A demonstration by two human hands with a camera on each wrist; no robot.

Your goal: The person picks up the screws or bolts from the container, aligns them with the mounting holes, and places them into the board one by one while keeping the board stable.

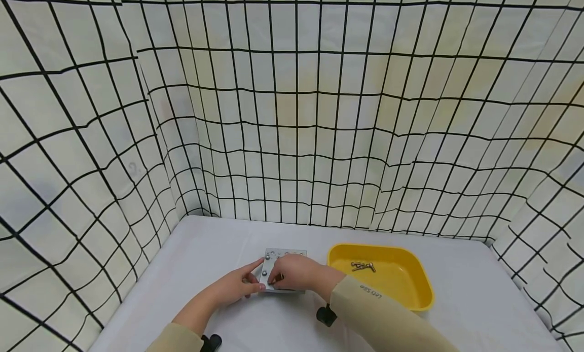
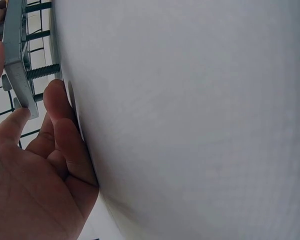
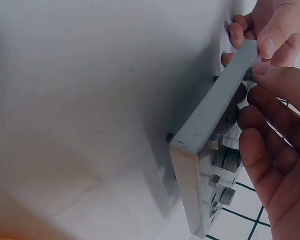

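Observation:
A grey metal plate (image 1: 288, 251) with holes and several bolts stands at the middle of the table. In the left wrist view, threaded bolt shanks (image 2: 44, 71) stick out of its underside, towards the table. My left hand (image 1: 233, 285) holds the plate's left side, thumb at the near corner and index finger farther up the edge. My right hand (image 1: 296, 272) is over the plate. Its thumb and fingers pinch a bolt (image 3: 249, 75) at the near left corner, mostly covered by the fingertips. Other bolt heads (image 3: 232, 161) sit along the plate's top.
To the right of the plate is a yellow tray (image 1: 412, 281) with several loose bolts (image 1: 363, 266) in it; the right forearm passes over its near edge. A white cloth covers the table (image 1: 219, 240). White walls with black netting (image 1: 296, 139) surround it.

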